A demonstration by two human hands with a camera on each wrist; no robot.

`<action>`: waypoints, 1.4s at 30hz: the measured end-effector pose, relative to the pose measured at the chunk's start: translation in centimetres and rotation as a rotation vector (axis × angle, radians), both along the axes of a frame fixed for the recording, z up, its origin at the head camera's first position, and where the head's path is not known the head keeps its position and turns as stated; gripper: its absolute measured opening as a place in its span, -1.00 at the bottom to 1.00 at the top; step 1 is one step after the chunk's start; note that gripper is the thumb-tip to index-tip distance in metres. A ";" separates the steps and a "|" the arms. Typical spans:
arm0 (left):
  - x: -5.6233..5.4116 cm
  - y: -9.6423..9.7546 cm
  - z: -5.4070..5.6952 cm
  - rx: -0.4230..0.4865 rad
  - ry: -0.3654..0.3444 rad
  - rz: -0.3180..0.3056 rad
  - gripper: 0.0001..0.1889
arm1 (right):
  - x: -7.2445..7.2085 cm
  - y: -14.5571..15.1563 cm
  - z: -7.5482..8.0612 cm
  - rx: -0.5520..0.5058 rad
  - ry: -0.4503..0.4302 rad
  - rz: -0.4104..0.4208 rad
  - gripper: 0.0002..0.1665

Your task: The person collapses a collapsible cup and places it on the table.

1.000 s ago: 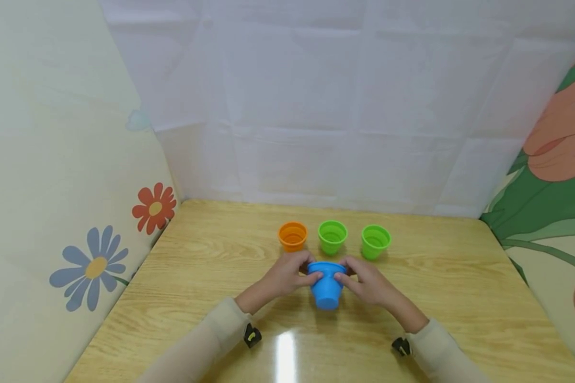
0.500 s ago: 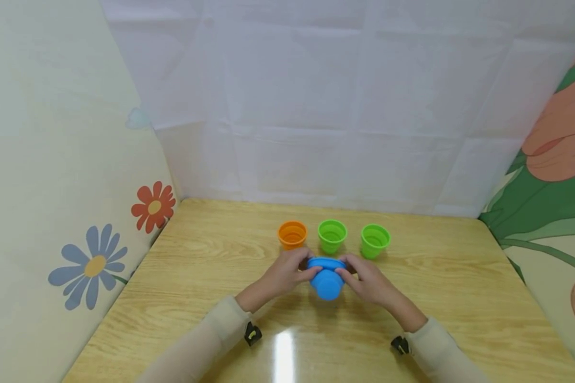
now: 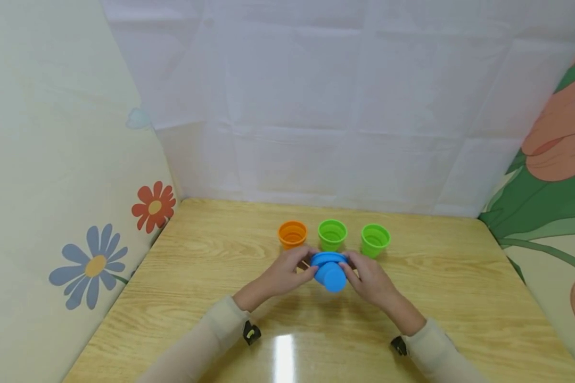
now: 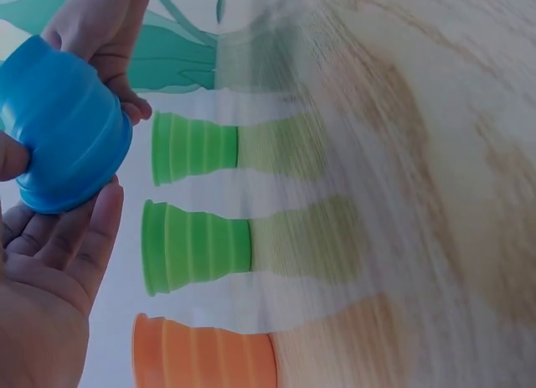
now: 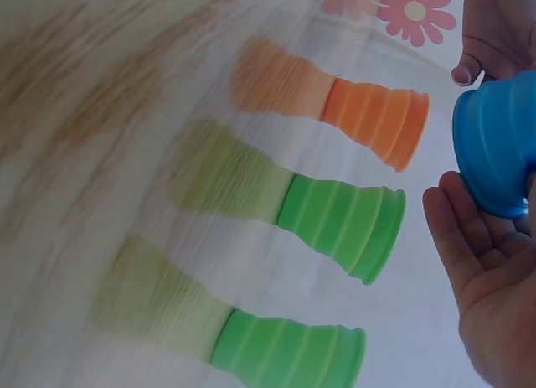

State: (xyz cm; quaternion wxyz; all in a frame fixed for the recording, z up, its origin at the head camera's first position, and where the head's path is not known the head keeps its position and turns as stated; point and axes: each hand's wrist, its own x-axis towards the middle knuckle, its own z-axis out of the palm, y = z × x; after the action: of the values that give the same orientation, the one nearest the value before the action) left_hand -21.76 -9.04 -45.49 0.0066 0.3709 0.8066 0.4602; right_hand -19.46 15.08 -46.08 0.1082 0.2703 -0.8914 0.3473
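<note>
A blue ribbed cup (image 3: pixel 334 277) is held between both hands, raised above the table, its rim facing away and its base turned up toward the head camera. The base leans a little to the right. My left hand (image 3: pixel 287 271) pinches the left side, thumb on the wall and fingers behind the rim. On the opposite side, my right hand (image 3: pixel 371 277) grips it the same way. In the left wrist view the blue cup (image 4: pixel 63 124) bulges at its ribs, with the left thumb pressing on its wall. The cup's inside is hidden.
Behind the hands, an orange cup (image 3: pixel 292 233), a green cup (image 3: pixel 333 233) and another green cup (image 3: pixel 375 239) stand upright in a row on the wooden table (image 3: pixel 220 250). A white cloth (image 3: pixel 287 106) hangs along the table's back edge, flowered panels at both sides.
The blue cup has tipped, its base swinging up toward the head camera and then slightly right. Both hands keep hold and have shifted only a little. The three standing cups have stayed put.
</note>
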 end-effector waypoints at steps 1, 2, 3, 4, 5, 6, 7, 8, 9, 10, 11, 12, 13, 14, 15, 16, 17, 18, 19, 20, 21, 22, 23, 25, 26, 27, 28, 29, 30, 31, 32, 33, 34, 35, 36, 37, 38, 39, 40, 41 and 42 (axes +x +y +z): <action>0.0 0.0 0.0 -0.001 0.003 -0.007 -0.75 | 0.0 0.0 0.0 -0.007 -0.003 0.002 -0.87; 0.0 0.0 0.0 0.000 0.007 -0.012 -0.75 | 0.0 0.1 0.0 -0.022 -0.011 0.011 -0.85; 0.0 0.0 0.0 0.000 0.010 -0.015 -0.75 | 0.0 0.1 0.0 -0.045 -0.022 0.024 -0.83; 0.0 0.0 0.0 0.003 0.010 -0.018 -0.75 | 0.0 0.2 -0.1 -0.074 -0.032 0.042 -0.81; 0.0 0.0 0.0 0.007 0.011 -0.021 -0.76 | 0.0 0.3 -0.2 -0.104 -0.043 0.063 -0.79; 0.0 0.0 0.0 0.010 0.013 -0.022 -0.76 | 0.0 0.5 -0.2 -0.136 -0.056 0.085 -0.77; 0.0 0.1 0.0 0.013 0.015 -0.021 -0.77 | 0.0 0.6 -0.3 -0.166 -0.069 0.107 -0.74; 0.1 0.1 0.0 0.015 0.017 -0.017 -0.77 | 0.0 0.8 -0.3 -0.190 -0.080 0.128 -0.72; 0.1 0.1 0.1 0.015 0.020 -0.012 -0.77 | 0.0 0.9 -0.3 -0.210 -0.085 0.147 -0.70; 0.1 0.1 0.1 0.015 0.023 -0.011 -0.77 | 0.0 1.0 -0.3 -0.223 -0.086 0.163 -0.68; 0.2 0.1 0.2 0.011 0.029 -0.005 -0.77 | 0.0 1.1 -0.3 -0.231 -0.082 0.175 -0.67; 0.2 0.1 0.2 0.009 0.034 -0.002 -0.77 | 0.0 1.1 -0.3 -0.233 -0.073 0.184 -0.66; 0.2 0.1 0.3 0.009 0.040 -0.002 -0.77 | 0.0 1.1 -0.2 -0.232 -0.056 0.189 -0.65; 0.2 0.1 0.3 0.011 0.043 -0.004 -0.77 | 0.0 1.1 -0.2 -0.229 -0.035 0.191 -0.64; 0.2 0.1 0.3 0.014 0.047 -0.009 -0.77 | 0.0 1.1 -0.2 -0.223 -0.012 0.190 -0.64; 0.2 0.1 0.2 0.019 0.050 -0.014 -0.77 | 0.0 1.0 -0.2 -0.215 0.011 0.186 -0.63; 0.2 0.0 0.2 0.023 0.050 -0.016 -0.77 | 0.1 1.0 -0.1 -0.205 0.033 0.181 -0.64; 0.2 0.0 0.2 0.030 0.048 -0.020 -0.77 | 0.1 0.9 -0.2 -0.194 0.051 0.172 -0.64; 0.2 -0.1 0.2 0.034 0.044 -0.022 -0.76 | 0.1 0.9 -0.2 -0.188 0.067 0.165 -0.64; 0.2 -0.1 0.2 0.037 0.040 -0.023 -0.75 | 0.1 0.9 -0.2 -0.182 0.076 0.156 -0.64; 0.2 -0.1 0.3 0.039 0.036 -0.025 -0.74 | 0.1 0.9 -0.2 -0.177 0.083 0.148 -0.64; 0.2 -0.2 0.3 0.039 0.034 -0.024 -0.72 | 0.1 0.9 -0.2 -0.175 0.088 0.141 -0.64; 0.2 -0.2 0.3 0.038 0.032 -0.023 -0.71 | 0.1 0.9 -0.2 -0.176 0.092 0.137 -0.63; 0.2 -0.2 0.4 0.036 0.036 -0.024 -0.68 | 0.1 0.9 -0.3 -0.181 0.093 0.130 -0.63; 0.2 -0.2 0.4 0.036 0.039 -0.023 -0.67 | 0.1 0.9 -0.3 -0.183 0.093 0.128 -0.62; 0.2 -0.2 0.5 0.036 0.043 -0.022 -0.67 | 0.1 0.9 -0.3 -0.185 0.096 0.127 -0.62; 0.2 -0.2 0.5 0.036 0.047 -0.022 -0.66 | 0.1 0.9 -0.3 -0.188 0.097 0.127 -0.61; 0.2 -0.2 0.6 0.038 0.051 -0.023 -0.66 | 0.1 1.0 -0.3 -0.191 0.097 0.126 -0.61; 0.2 -0.2 0.6 0.040 0.055 -0.025 -0.66 | 0.1 1.0 -0.3 -0.193 0.095 0.123 -0.61; 0.2 -0.2 0.6 0.043 0.058 -0.027 -0.66 | 0.1 1.0 -0.3 -0.196 0.094 0.122 -0.61; 0.2 -0.2 0.5 0.046 0.056 -0.026 -0.66 | 0.2 1.0 -0.3 -0.201 0.090 0.123 -0.62; 0.2 -0.2 0.5 0.049 0.056 -0.027 -0.67 | 0.2 1.0 -0.3 -0.205 0.087 0.125 -0.62; 0.2 -0.1 0.5 0.050 0.056 -0.028 -0.67 | 0.2 1.0 -0.3 -0.209 0.082 0.128 -0.62; 0.2 -0.1 0.5 0.053 0.050 -0.027 -0.67 | 0.2 1.0 -0.2 -0.213 0.078 0.132 -0.62; 0.2 -0.1 0.4 0.055 0.043 -0.026 -0.68 | 0.2 1.1 -0.2 -0.216 0.075 0.135 -0.62; 0.2 -0.1 0.4 0.059 0.034 -0.025 -0.68 | 0.2 1.1 -0.2 -0.218 0.073 0.139 -0.62; 0.2 0.0 0.5 0.059 0.022 -0.023 -0.69 | 0.1 1.1 -0.2 -0.220 0.072 0.141 -0.62; 0.2 0.0 0.5 0.061 0.012 -0.023 -0.69 | 0.1 1.1 -0.2 -0.222 0.074 0.143 -0.62; 0.2 0.0 0.6 0.063 0.000 -0.022 -0.70 | 0.1 1.2 -0.2 -0.220 0.080 0.145 -0.61; 0.3 0.1 0.6 0.063 -0.011 -0.021 -0.70 | 0.0 1.3 -0.2 -0.221 0.089 0.150 -0.60; 0.3 0.1 0.7 0.063 -0.017 -0.021 -0.71 | 0.0 1.3 -0.1 -0.220 0.101 0.155 -0.59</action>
State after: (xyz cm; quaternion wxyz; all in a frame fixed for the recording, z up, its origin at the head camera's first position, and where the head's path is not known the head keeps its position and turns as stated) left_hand -21.48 -8.90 -44.80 0.0067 0.3756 0.7878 0.4882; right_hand -19.49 16.40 -46.23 0.1548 0.3419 -0.8178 0.4362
